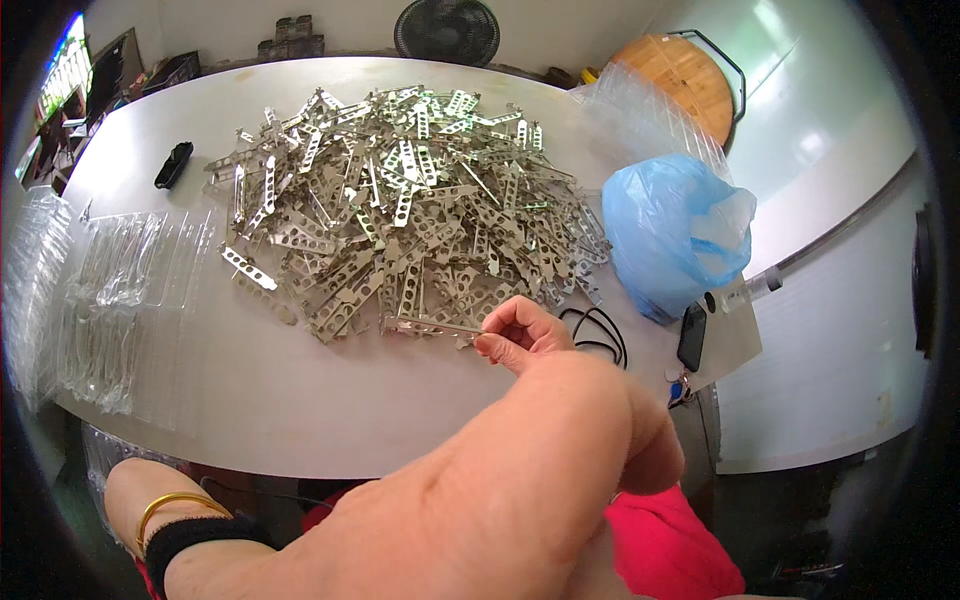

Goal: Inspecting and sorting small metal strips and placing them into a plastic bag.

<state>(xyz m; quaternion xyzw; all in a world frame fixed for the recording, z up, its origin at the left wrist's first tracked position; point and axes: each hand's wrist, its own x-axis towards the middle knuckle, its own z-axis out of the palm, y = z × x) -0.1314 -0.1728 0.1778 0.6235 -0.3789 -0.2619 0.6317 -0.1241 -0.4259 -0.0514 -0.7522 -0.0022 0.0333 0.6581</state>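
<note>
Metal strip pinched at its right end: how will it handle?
The metal strip is probably stiff: it looks straight while pinched at one end. Likely light, being thin and narrow. Its shiny surface may be slippery.

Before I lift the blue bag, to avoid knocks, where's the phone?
In the head view, the phone lies on the right, just nearer you than the blue bag.

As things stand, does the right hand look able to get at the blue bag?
Probably yes. The right hand is near the blue bag, and nothing tall seems to stand between them. But it pinches a metal strip, so it would likely need to release that first.
</note>
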